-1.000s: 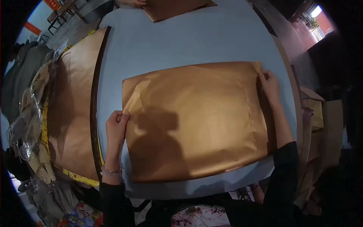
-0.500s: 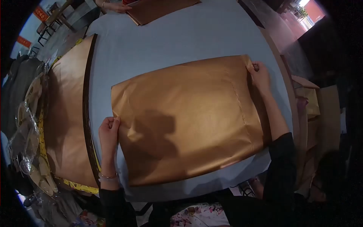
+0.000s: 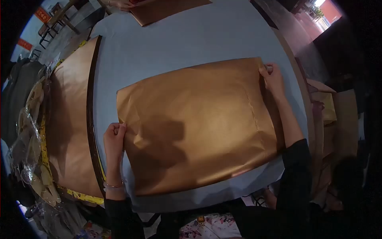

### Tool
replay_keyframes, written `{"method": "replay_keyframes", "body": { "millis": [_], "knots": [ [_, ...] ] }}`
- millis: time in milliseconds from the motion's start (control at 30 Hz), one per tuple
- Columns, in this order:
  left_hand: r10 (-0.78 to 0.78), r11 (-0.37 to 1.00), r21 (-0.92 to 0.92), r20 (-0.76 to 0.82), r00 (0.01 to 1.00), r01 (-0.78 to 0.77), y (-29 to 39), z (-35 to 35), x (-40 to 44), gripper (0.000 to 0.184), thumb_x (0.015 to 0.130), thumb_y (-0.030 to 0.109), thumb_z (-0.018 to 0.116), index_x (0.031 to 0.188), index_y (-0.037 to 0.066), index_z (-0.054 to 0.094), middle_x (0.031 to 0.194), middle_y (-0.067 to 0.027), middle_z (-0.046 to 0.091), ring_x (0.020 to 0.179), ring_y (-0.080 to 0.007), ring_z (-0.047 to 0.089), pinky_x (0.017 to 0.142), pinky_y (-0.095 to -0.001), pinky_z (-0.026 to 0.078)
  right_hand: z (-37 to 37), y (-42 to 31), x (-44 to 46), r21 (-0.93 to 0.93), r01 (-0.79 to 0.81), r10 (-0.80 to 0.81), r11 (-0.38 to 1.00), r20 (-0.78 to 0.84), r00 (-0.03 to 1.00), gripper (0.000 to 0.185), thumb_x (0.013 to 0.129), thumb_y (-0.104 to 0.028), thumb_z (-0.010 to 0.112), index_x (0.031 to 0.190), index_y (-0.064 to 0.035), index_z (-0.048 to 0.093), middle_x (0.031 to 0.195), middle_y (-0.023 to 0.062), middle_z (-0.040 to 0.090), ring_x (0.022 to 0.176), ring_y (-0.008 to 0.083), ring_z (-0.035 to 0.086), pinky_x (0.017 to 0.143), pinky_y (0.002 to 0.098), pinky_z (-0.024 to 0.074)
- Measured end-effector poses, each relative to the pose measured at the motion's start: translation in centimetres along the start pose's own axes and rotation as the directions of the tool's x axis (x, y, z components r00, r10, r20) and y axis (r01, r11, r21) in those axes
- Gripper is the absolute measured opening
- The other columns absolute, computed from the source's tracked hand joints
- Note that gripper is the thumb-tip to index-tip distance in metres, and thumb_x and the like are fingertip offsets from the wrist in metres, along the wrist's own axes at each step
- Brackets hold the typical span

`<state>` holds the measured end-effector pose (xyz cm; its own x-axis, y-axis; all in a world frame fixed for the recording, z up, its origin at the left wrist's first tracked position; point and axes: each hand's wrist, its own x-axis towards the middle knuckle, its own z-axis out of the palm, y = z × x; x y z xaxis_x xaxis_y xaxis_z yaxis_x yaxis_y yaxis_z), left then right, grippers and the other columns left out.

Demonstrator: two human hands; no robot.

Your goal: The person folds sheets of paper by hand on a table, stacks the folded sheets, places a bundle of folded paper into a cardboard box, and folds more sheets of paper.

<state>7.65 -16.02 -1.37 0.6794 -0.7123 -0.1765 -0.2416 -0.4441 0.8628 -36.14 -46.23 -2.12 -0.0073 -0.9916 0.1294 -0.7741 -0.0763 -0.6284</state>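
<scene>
A large sheet of gold-brown paper [image 3: 203,127] spreads over the grey-blue covered table [image 3: 191,38] in front of me. Its surface is creased near the left edge, and a crease line runs down near the right side. My left hand [image 3: 114,137] pinches the left edge between thumb and curled fingers. At the upper right corner, my right hand [image 3: 273,79] grips the sheet, its fingers partly behind the edge. The sheet looks slightly raised along its right side. A dark shadow falls across its left half.
To the left lies a stack of gold-brown sheets [image 3: 69,123] with a dark edge and yellow wrapping [image 3: 85,196]. Plastic-wrapped pieces [image 3: 34,131] are beyond it. Across the table, another person's hand [image 3: 121,4] holds a brown sheet [image 3: 171,10]. Cardboard boxes [image 3: 344,119] stand at the right.
My hands and the sheet have barely moved. Across the table, the other person's hand and brown sheet have shifted slightly up and to the left.
</scene>
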Motion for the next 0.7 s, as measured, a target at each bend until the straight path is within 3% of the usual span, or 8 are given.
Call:
{"method": "replay_keyframes", "body": {
  "millis": [200, 300, 400, 533, 600, 633, 667, 700],
  "knots": [
    [0.003, 0.992, 0.129, -0.038, 0.999, 0.002, 1.5, 0.2, -0.5, 0.022, 0.086, 0.020, 0.062, 0.082, -0.002, 0.060, 0.061, 0.0020, 0.053, 0.056, -0.0034, 0.042, 0.050, -0.0216, 0.034, -0.5, -1.9, -0.9, -0.046, -0.016, 0.017, 0.999, 0.034, 0.999, 0.042, 0.084, -0.029, 0.063, 0.118, -0.0082, 0.049, 0.084, 0.0077, 0.061, 0.072, 0.0228, 0.059, 0.064, 0.0368, 0.0444],
    [-0.060, 0.994, 0.086, -0.007, 0.998, 0.060, 2.2, 0.1, -0.7, 0.023, 0.086, 0.020, 0.062, 0.083, -0.002, 0.061, 0.062, 0.0011, 0.054, 0.056, -0.0038, 0.043, 0.049, -0.0219, 0.034, -0.2, -0.8, -0.3, -0.113, -0.027, 0.031, 0.993, 0.031, 0.999, 0.035, 0.085, -0.029, 0.061, 0.113, -0.0087, 0.053, 0.087, 0.0080, 0.062, 0.074, 0.0226, 0.059, 0.066, 0.0361, 0.0450],
    [-0.022, 0.991, 0.134, -0.021, 1.000, 0.025, 2.0, 0.1, -0.7, 0.023, 0.086, 0.020, 0.062, 0.083, -0.002, 0.061, 0.061, 0.0018, 0.053, 0.055, -0.0039, 0.042, 0.049, -0.0223, 0.033, 0.2, 0.3, 0.1, -0.061, 0.088, -0.089, 0.994, -0.003, 0.996, 0.029, 0.086, -0.030, 0.059, 0.103, -0.0067, 0.058, 0.087, 0.0080, 0.064, 0.076, 0.0222, 0.060, 0.068, 0.0356, 0.0454],
    [-0.064, 0.984, 0.167, -0.017, 0.998, 0.066, 2.0, 0.1, -0.6, 0.026, 0.089, 0.025, 0.062, 0.091, -0.001, 0.062, 0.067, 0.0023, 0.055, 0.062, -0.0046, 0.047, 0.055, -0.0211, 0.038, -0.5, -1.6, -0.6, -0.107, -0.031, 0.037, 0.994, 0.049, 0.998, 0.024, 0.087, -0.028, 0.059, 0.094, -0.0046, 0.061, 0.084, 0.0082, 0.065, 0.075, 0.0220, 0.061, 0.068, 0.0345, 0.0458],
    [-0.034, 0.994, 0.107, -0.042, 0.999, 0.038, 1.6, 0.3, -0.5, 0.022, 0.086, 0.020, 0.062, 0.083, -0.001, 0.060, 0.058, 0.0035, 0.047, 0.053, -0.0030, 0.038, 0.046, -0.0224, 0.031, -0.5, -1.7, -0.7, -0.109, -0.047, 0.050, 0.993, 0.031, 0.998, 0.024, 0.087, -0.027, 0.060, 0.093, -0.0042, 0.061, 0.083, 0.0085, 0.065, 0.074, 0.0217, 0.061, 0.067, 0.0340, 0.0458],
    [-0.030, 0.998, -0.064, 0.011, 0.999, 0.031, 1.6, 0.4, -0.3, 0.020, 0.086, 0.019, 0.062, 0.082, -0.001, 0.060, 0.058, 0.0031, 0.049, 0.052, -0.0021, 0.040, 0.046, -0.0216, 0.031, -0.6, -1.6, -0.6, -0.107, -0.011, 0.014, 0.994, 0.028, 1.000, 0.023, 0.087, -0.027, 0.060, 0.093, -0.0043, 0.061, 0.081, 0.0078, 0.065, 0.068, 0.0200, 0.060, 0.064, 0.0332, 0.0455],
    [-0.034, 0.997, -0.062, 0.004, 0.999, 0.034, 1.7, 0.3, -0.5, 0.020, 0.086, 0.019, 0.062, 0.082, -0.001, 0.060, 0.058, 0.0031, 0.049, 0.052, -0.0021, 0.040, 0.046, -0.0216, 0.031, -0.5, -1.7, -0.5, -0.105, 0.026, -0.023, 0.994, 0.027, 0.999, 0.023, 0.087, -0.026, 0.060, 0.093, -0.0043, 0.061, 0.079, 0.0070, 0.064, 0.063, 0.0182, 0.059, 0.061, 0.0325, 0.0452],
    [-0.056, 0.998, 0.011, -0.001, 0.998, 0.056, 2.0, 0.4, -0.8, 0.020, 0.086, 0.019, 0.062, 0.082, 0.000, 0.060, 0.058, 0.0028, 0.050, 0.052, -0.0017, 0.041, 0.046, -0.0211, 0.032, -0.6, -1.9, -0.9, -0.001, -0.035, 0.035, 0.999, 0.044, 0.998, 0.023, 0.087, -0.027, 0.060, 0.093, -0.0048, 0.062, 0.076, 0.0052, 0.062, 0.053, 0.0144, 0.053, 0.055, 0.0321, 0.0434]
  ]
}}
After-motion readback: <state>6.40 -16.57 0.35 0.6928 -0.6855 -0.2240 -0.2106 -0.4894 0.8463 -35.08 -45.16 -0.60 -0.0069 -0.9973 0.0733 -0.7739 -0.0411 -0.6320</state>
